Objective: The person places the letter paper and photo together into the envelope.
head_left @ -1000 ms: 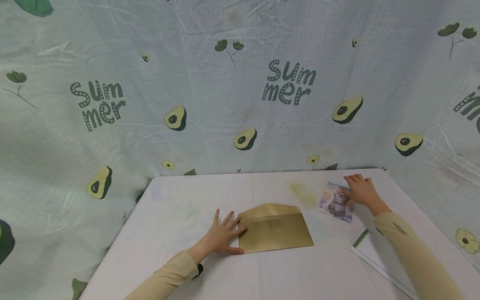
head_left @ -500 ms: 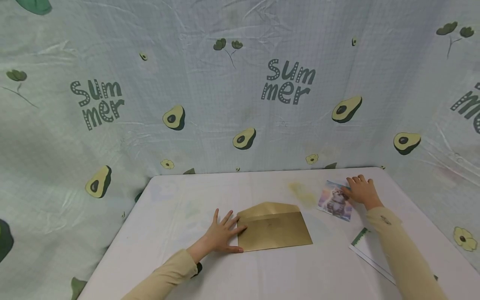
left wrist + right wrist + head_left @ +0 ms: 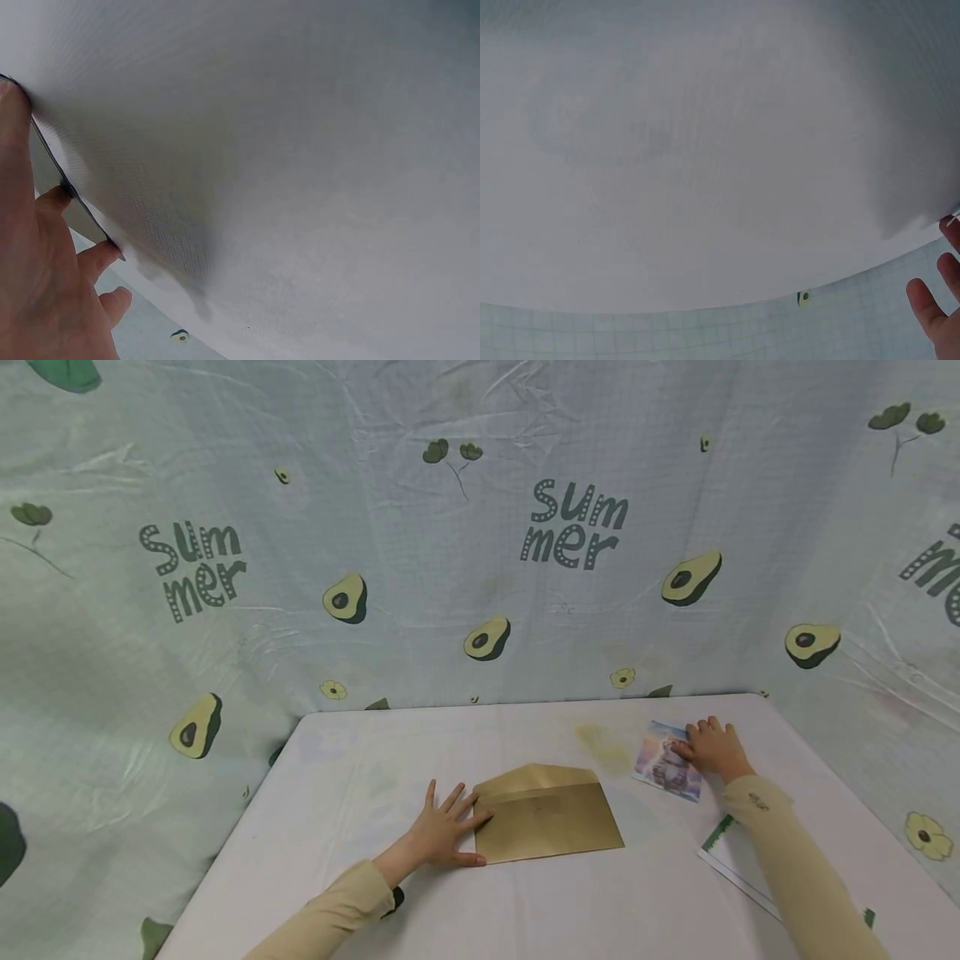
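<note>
My left hand (image 3: 441, 833) lies with fingers spread over the left edge of a gold envelope (image 3: 551, 820), whose pointed flap is turned up at the far side. In the left wrist view, fingers of the left hand (image 3: 49, 262) touch the envelope's edge. At the far right, my right hand (image 3: 716, 750) pinches the right edge of a small picture card (image 3: 662, 767) showing a kitten on a pink and blue ground, thumb on top. In the right wrist view only some fingers of the right hand (image 3: 941, 311) show, at the frame's edge.
Partly under the right sleeve lies a white sheet with green edging (image 3: 742, 864). The table (image 3: 390, 743) has a white cover with a yellowish stain near the card. A hanging cloth (image 3: 420, 568) printed with avocados stands behind and at both sides.
The right hand has drawn its fingers in closer on the card, and its forearm has shifted left, showing more of the white sheet. The left hand and envelope stay put.
</note>
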Motion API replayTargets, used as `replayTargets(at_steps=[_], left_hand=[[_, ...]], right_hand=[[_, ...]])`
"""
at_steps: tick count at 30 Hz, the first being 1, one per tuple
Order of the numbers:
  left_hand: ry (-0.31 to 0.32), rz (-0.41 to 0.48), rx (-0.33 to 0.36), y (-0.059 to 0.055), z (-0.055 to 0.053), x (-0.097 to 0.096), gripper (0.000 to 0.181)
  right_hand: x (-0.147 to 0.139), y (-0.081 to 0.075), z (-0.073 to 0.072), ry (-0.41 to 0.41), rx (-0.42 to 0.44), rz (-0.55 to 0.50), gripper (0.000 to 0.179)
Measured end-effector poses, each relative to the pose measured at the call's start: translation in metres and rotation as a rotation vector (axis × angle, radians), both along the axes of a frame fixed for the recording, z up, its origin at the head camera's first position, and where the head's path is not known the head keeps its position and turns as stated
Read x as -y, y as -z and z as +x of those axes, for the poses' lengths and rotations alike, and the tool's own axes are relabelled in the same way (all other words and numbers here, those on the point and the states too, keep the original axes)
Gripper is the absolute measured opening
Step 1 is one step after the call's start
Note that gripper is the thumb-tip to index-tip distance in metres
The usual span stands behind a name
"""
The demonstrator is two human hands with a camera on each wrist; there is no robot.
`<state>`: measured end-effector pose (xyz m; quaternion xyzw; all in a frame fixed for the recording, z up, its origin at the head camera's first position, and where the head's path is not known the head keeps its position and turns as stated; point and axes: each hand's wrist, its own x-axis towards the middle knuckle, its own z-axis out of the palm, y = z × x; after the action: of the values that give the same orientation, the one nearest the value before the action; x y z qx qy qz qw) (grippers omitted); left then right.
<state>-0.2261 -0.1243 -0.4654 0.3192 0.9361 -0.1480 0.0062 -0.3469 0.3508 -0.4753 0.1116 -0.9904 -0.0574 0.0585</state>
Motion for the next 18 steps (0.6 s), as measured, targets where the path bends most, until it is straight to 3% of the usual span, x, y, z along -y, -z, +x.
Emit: replayTargets(at_steps=[18], left_hand=[[-0.001, 0.002, 0.004, -0.0015, 0.0013, -0.0015, 0.071]], right_hand=[[-0.0018, 0.0041, 0.0031, -0.017, -0.053, 0.006, 0.048]])
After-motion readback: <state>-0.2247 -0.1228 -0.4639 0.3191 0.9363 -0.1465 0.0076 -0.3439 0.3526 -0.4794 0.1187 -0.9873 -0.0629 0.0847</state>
